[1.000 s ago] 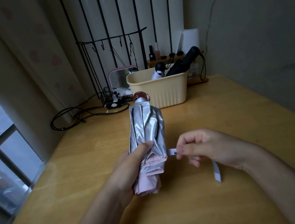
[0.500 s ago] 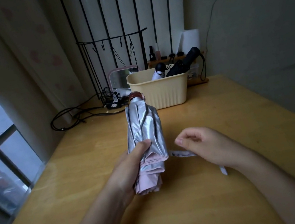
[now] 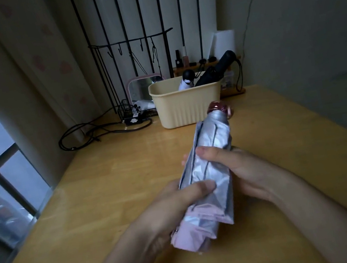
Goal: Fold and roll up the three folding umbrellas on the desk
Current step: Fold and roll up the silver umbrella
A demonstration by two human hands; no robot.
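A folded silver umbrella (image 3: 211, 147) with a pink lower edge and a dark red cap is held above the wooden desk (image 3: 113, 188), tilted with its cap toward the far right. My left hand (image 3: 178, 204) grips its lower part, thumb across the silver cloth. My right hand (image 3: 239, 166) wraps round its middle from the right, thumb on top. The strap is hidden. A black umbrella (image 3: 217, 70) and a white one with a black knob (image 3: 186, 80) stand in the cream basket (image 3: 186, 105).
Behind the basket stand a pink-framed mirror (image 3: 143, 88), a black wire rack (image 3: 132, 113) and a small wooden shelf with bottles (image 3: 186, 64). Black cables (image 3: 89, 134) lie coiled at the back left. A window and curtain line the desk's left edge.
My right hand let go of the strap and closed round the umbrella's middle. The umbrella swung so its cap points further right. The loose strap is no longer visible.
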